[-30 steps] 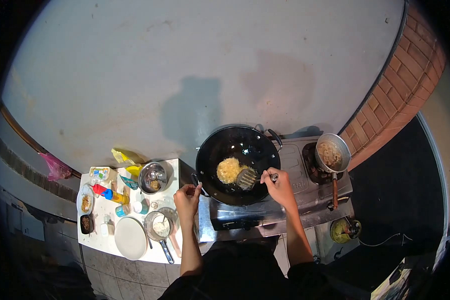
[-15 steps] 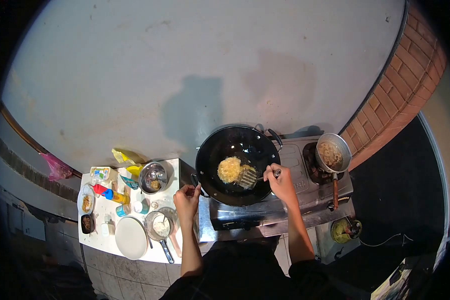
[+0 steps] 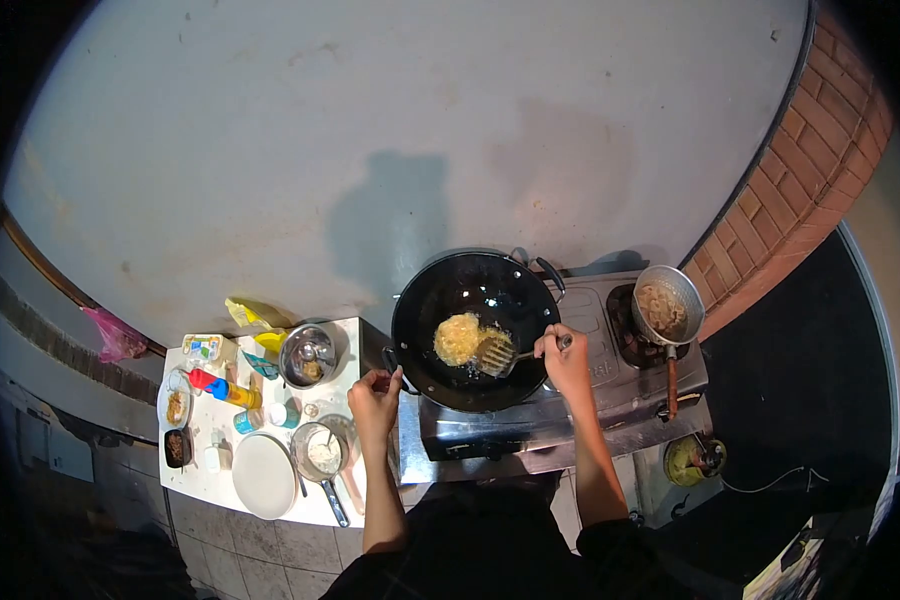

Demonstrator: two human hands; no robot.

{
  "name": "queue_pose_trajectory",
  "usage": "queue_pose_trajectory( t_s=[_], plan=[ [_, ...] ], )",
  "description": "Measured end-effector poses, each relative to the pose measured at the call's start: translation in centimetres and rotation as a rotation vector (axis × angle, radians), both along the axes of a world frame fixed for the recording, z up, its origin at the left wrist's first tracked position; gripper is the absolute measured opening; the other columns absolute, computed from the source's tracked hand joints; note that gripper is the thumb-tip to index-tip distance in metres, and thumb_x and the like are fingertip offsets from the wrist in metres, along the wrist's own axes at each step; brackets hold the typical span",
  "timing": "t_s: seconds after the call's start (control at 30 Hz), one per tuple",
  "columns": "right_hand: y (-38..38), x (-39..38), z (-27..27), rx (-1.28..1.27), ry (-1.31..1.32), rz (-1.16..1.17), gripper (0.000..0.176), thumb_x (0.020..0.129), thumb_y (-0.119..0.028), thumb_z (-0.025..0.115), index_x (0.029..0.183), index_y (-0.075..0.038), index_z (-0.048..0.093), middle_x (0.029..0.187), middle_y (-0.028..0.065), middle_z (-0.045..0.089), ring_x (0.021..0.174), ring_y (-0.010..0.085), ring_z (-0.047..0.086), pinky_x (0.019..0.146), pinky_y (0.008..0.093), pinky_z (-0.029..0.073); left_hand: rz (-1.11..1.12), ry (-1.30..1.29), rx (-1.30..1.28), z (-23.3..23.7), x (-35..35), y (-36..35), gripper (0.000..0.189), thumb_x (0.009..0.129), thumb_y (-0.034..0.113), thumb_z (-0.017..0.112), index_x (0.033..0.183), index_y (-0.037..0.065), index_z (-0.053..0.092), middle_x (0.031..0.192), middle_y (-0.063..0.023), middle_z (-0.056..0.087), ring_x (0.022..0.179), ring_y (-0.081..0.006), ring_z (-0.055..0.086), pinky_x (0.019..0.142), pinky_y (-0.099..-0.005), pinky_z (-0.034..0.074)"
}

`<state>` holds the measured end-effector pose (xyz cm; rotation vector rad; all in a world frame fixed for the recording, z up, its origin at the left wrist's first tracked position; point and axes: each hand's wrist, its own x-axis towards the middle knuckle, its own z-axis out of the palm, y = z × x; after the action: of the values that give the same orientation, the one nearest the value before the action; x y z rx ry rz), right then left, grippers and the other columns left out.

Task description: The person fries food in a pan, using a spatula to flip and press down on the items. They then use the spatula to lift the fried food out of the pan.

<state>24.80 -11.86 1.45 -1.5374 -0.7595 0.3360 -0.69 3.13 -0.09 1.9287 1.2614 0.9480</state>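
Note:
A black two-handled wok (image 3: 440, 285) sits on the stove, with a golden, lumpy frying egg-like patty (image 3: 457, 339) in shiny oil. My right hand (image 3: 568, 365), at the wok's right side, is closed around the handle of a slotted metal spatula (image 3: 496, 354). The spatula's head lies inside the wok against the patty's right side. At the wok's lower left, my left hand (image 3: 374, 402) is closed, its thumb and fingers pinching the wok's left side handle (image 3: 389, 357).
A saucepan (image 3: 667, 300) of pale food pieces stands on the right burner of the stove (image 3: 590, 300). On the white table (image 3: 200, 470) at left are a plate (image 3: 264, 478), a steel bowl (image 3: 308, 356), a pan of white powder (image 3: 322, 450) and sauce bottles (image 3: 232, 392).
My right hand has shifted slightly right and turned. The spatula head has changed angle beside the patty, which has barely moved. My left hand stays at the wok's handle.

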Motion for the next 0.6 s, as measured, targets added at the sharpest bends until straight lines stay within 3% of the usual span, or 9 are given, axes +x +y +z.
queue_pose_trajectory(
  t_s=[0.37, 0.47, 0.53, 0.6],
  plan=[
    [0.3, -0.6, 3.0, -0.119, -0.188, -0.005, 0.030, 0.093, -0.012, 0.056, 0.066, 0.002, 0.055, 0.051, 0.0097, 0.049, 0.047, 0.0140, 0.048, 0.049, 0.0342, 0.036, 0.002, 0.027, 0.004, 0.3, -0.1, -0.1, 0.029, 0.080, 0.024, 0.076, 0.078, -0.003, 0.068, 0.062, -0.0126, 0.066, 0.054, -0.0195, 0.064, 0.057, -0.0305, 0.048],
    [0.3, -0.5, 3.9, -0.207, -0.258, -0.001, 0.032, 0.095, -0.011, 0.052, 0.066, 0.003, 0.055, 0.057, 0.0063, 0.055, 0.053, 0.0092, 0.048, 0.051, 0.0283, 0.035, -0.010, 0.009, 0.000, 0.2, -0.1, -0.1, 0.028, 0.080, 0.024, 0.076, 0.078, -0.003, 0.068, 0.062, -0.0124, 0.066, 0.054, -0.0192, 0.064, 0.057, -0.0307, 0.048],
    [1.0, -0.2, 2.8, -0.121, -0.304, -0.060, 0.029, 0.092, -0.012, 0.056, 0.067, 0.002, 0.055, 0.053, 0.0142, 0.051, 0.045, 0.0190, 0.048, 0.048, 0.0355, 0.036, -0.015, -0.011, -0.002, 0.3, -0.1, -0.1, 0.028, 0.080, 0.024, 0.076, 0.078, -0.003, 0.068, 0.062, -0.0123, 0.066, 0.054, -0.0191, 0.063, 0.057, -0.0308, 0.048],
    [1.3, -0.3, 2.3, -0.096, -0.271, -0.056, 0.029, 0.092, -0.012, 0.057, 0.067, 0.002, 0.055, 0.054, 0.0147, 0.053, 0.045, 0.0199, 0.050, 0.048, 0.0353, 0.036, -0.003, 0.013, 0.002, 0.4, 0.0, -0.1, 0.028, 0.081, 0.024, 0.076, 0.078, -0.003, 0.068, 0.062, -0.0124, 0.066, 0.055, -0.0189, 0.063, 0.057, -0.0308, 0.048]
  ],
)
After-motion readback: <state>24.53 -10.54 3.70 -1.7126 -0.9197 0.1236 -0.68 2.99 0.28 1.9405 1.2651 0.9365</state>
